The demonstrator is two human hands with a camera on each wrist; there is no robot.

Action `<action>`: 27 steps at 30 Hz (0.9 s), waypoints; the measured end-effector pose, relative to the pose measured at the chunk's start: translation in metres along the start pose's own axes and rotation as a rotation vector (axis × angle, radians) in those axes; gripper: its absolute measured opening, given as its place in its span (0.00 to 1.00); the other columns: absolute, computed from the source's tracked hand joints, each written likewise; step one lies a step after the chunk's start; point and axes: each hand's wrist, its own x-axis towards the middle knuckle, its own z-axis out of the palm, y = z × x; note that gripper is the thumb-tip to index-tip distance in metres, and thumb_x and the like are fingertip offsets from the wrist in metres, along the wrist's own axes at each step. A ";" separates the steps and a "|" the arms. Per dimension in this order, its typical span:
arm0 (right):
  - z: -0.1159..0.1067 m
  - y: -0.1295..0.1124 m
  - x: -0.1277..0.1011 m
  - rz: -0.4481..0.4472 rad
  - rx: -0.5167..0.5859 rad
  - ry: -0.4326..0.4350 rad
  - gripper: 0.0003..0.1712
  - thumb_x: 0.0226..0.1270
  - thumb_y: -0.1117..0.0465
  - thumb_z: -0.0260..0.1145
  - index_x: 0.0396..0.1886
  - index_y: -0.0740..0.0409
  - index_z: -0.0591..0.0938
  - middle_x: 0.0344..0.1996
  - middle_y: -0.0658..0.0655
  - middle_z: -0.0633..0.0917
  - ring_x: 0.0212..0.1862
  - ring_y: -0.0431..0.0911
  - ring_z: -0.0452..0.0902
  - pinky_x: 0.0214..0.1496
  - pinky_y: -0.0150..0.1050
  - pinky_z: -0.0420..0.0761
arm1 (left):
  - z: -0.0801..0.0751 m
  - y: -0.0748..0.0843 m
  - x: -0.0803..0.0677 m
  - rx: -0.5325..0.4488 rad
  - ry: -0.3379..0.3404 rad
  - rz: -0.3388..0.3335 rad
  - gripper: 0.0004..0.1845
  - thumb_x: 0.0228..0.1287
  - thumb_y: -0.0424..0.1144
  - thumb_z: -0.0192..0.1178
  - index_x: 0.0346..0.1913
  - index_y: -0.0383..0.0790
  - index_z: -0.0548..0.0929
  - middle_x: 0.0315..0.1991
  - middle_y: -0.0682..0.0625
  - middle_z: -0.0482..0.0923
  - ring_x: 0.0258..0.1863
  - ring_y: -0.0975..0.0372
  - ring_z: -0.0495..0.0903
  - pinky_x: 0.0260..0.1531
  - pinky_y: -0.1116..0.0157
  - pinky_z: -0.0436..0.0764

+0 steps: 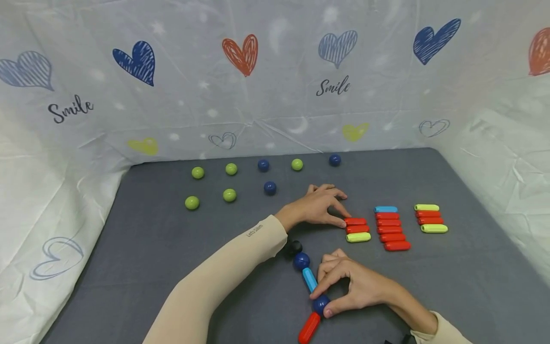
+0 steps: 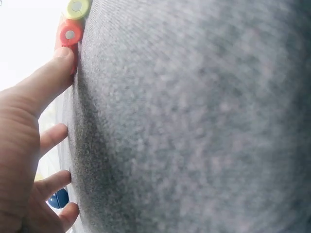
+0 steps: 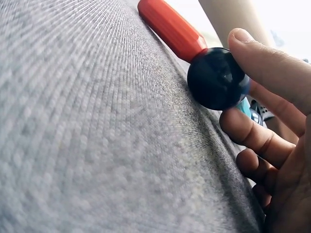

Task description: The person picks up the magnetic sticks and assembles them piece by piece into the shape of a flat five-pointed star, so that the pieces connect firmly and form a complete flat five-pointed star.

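1. Grey felt-like mat [image 1: 142, 248] under everything, with a white heart-print sheet [image 1: 275, 95] as backdrop on three sides.
2. Right hand [image 1: 356, 286] curled round a dark blue ball [image 1: 320, 304], thumb and forefinger pinching it; probably so as to steady the joint of the chain.
3. Chain lying diagonally on the mat near the bottom middle of the head view: red stick [image 1: 309, 327], the pinched ball, light blue stick [image 1: 309, 279], a second blue ball [image 1: 301, 261], then a dark piece [image 1: 294, 247] half hidden by the left sleeve [image 1: 240, 267].
4. Seen from the right wrist: glossy, near-black ball [image 3: 217, 78] butted against the red stick's [image 3: 172, 30] tapered end, thumb [image 3: 272, 63] laid over the top.
5. Left hand [image 1: 315, 208] reaching across, fingers fairly straight and relaxed, fingertip touching the end of the top red stick [image 1: 355, 221] in a small stack of two reds over a lime stick [image 1: 358, 237]; holding nothing.
6. Left wrist view: fingertip [image 2: 63, 56] against the stack's end, round metal discs showing on the red [image 2: 71, 35] and lime [image 2: 77, 7] stick ends, apparently magnets.
7. Further right, two more neat stacks of sticks [image 1: 392, 229], [image 1: 430, 218], apparently sorted for easy picking.
8. Lime and blue balls [image 1: 232, 181] spread loosely at the mat's far side, well apart from both hands.
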 end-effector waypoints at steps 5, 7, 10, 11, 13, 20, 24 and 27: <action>0.001 -0.001 0.002 0.005 0.007 -0.002 0.19 0.54 0.56 0.81 0.48 0.47 0.91 0.34 0.42 0.84 0.39 0.34 0.70 0.45 0.38 0.61 | -0.001 -0.002 -0.003 0.009 0.008 -0.001 0.17 0.67 0.60 0.64 0.56 0.67 0.87 0.74 0.59 0.68 0.81 0.52 0.52 0.70 0.47 0.55; 0.001 -0.002 0.002 0.005 0.010 -0.003 0.19 0.54 0.57 0.81 0.48 0.47 0.91 0.34 0.42 0.84 0.39 0.34 0.70 0.45 0.38 0.61 | -0.002 -0.004 -0.005 0.001 0.008 0.002 0.17 0.67 0.60 0.64 0.56 0.66 0.87 0.74 0.58 0.69 0.81 0.52 0.52 0.71 0.46 0.55; 0.001 -0.002 0.002 0.008 0.004 -0.003 0.19 0.54 0.57 0.81 0.48 0.47 0.91 0.34 0.42 0.84 0.39 0.34 0.70 0.45 0.38 0.61 | -0.004 -0.007 -0.011 -0.012 -0.008 0.001 0.17 0.67 0.60 0.64 0.56 0.65 0.87 0.75 0.57 0.68 0.82 0.53 0.52 0.74 0.46 0.54; 0.001 -0.002 0.001 0.012 0.002 -0.002 0.19 0.54 0.57 0.81 0.48 0.47 0.91 0.34 0.42 0.84 0.39 0.34 0.70 0.45 0.37 0.61 | -0.005 -0.008 -0.014 -0.020 -0.016 0.000 0.17 0.67 0.59 0.65 0.56 0.64 0.88 0.75 0.57 0.68 0.82 0.54 0.52 0.75 0.46 0.54; 0.001 -0.002 0.001 0.015 -0.008 0.002 0.19 0.54 0.57 0.81 0.48 0.46 0.91 0.34 0.42 0.84 0.38 0.34 0.70 0.44 0.37 0.62 | -0.006 -0.012 -0.021 -0.032 -0.032 -0.005 0.18 0.67 0.58 0.65 0.56 0.63 0.88 0.76 0.56 0.68 0.82 0.54 0.52 0.77 0.47 0.53; 0.002 -0.002 0.000 0.021 -0.014 0.025 0.19 0.54 0.58 0.81 0.48 0.46 0.91 0.34 0.41 0.85 0.38 0.35 0.72 0.45 0.36 0.62 | -0.008 -0.030 -0.064 -0.107 -0.012 -0.042 0.16 0.68 0.53 0.66 0.56 0.57 0.89 0.75 0.54 0.69 0.82 0.53 0.52 0.80 0.51 0.53; 0.002 -0.004 0.002 0.063 -0.001 0.035 0.17 0.57 0.58 0.80 0.48 0.45 0.91 0.35 0.40 0.85 0.38 0.36 0.73 0.44 0.37 0.63 | -0.003 -0.042 -0.095 -0.177 0.046 -0.093 0.16 0.68 0.53 0.66 0.55 0.57 0.89 0.75 0.55 0.69 0.83 0.54 0.51 0.80 0.50 0.53; 0.001 -0.005 0.005 0.099 0.000 0.041 0.16 0.58 0.58 0.79 0.48 0.44 0.91 0.36 0.40 0.85 0.38 0.36 0.74 0.42 0.37 0.62 | 0.001 -0.049 -0.118 -0.215 0.100 -0.127 0.15 0.68 0.53 0.66 0.55 0.57 0.89 0.75 0.56 0.69 0.83 0.55 0.50 0.79 0.48 0.53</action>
